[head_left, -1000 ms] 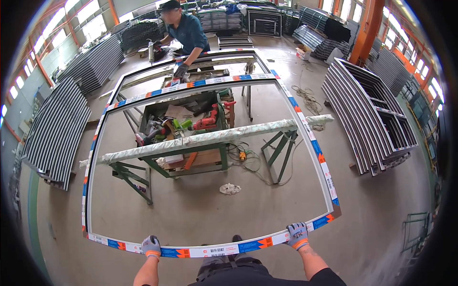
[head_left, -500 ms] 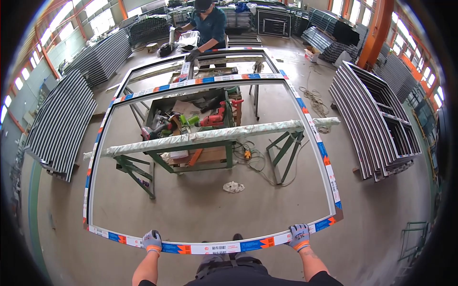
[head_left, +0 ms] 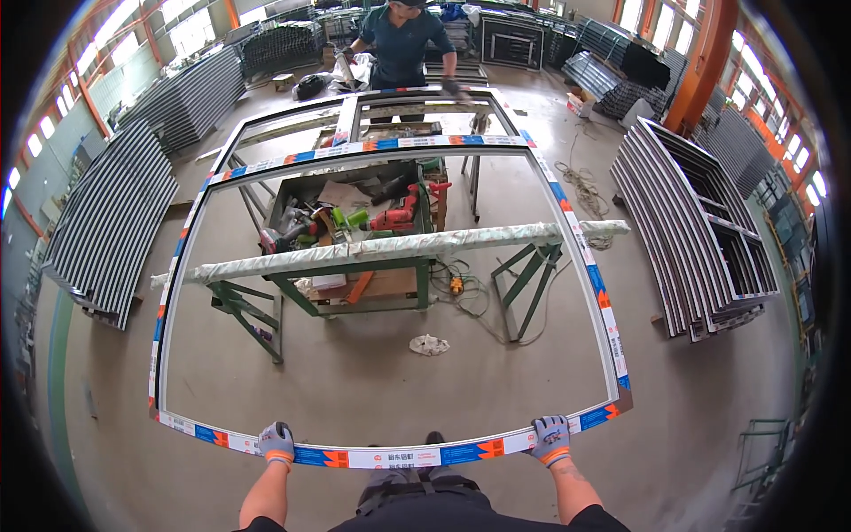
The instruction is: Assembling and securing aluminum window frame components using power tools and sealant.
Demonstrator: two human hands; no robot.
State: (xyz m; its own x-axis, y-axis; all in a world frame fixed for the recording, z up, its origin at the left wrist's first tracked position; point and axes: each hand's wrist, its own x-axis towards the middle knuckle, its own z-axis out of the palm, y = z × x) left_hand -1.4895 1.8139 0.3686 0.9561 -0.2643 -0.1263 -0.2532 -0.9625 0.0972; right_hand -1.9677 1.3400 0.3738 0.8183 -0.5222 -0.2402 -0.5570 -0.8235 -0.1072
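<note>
Holding the large rectangular frame [head_left: 406, 457] only along its 6 o'clock rail leaves it open to twisting: if one hand rises or pulls sooner than the other, the far corners could swing off line. A wrapped beam [head_left: 372, 252] crosses beneath from 9 to about 3 o'clock on green trestles [head_left: 232, 301]; whether the frame bears on it I cannot tell, but a hard sideways shove could drag or roll it. Too low a dip might catch the red drill [head_left: 388, 219] on the desk [head_left: 422, 284], toward 12 o'clock of the beam. Just past 12 o'clock, a co-worker's gloved hand [head_left: 451, 87], blurred, is at or near the far rail, where a sudden push could pinch it. The left hand [head_left: 277, 442] sits at 7 o'clock, the right hand [head_left: 552, 438] between 4 and 5; both sets of fingers curl around the rail, gripping it, tips hidden, and the frame stretches from them toward 12 o'clock.
</note>
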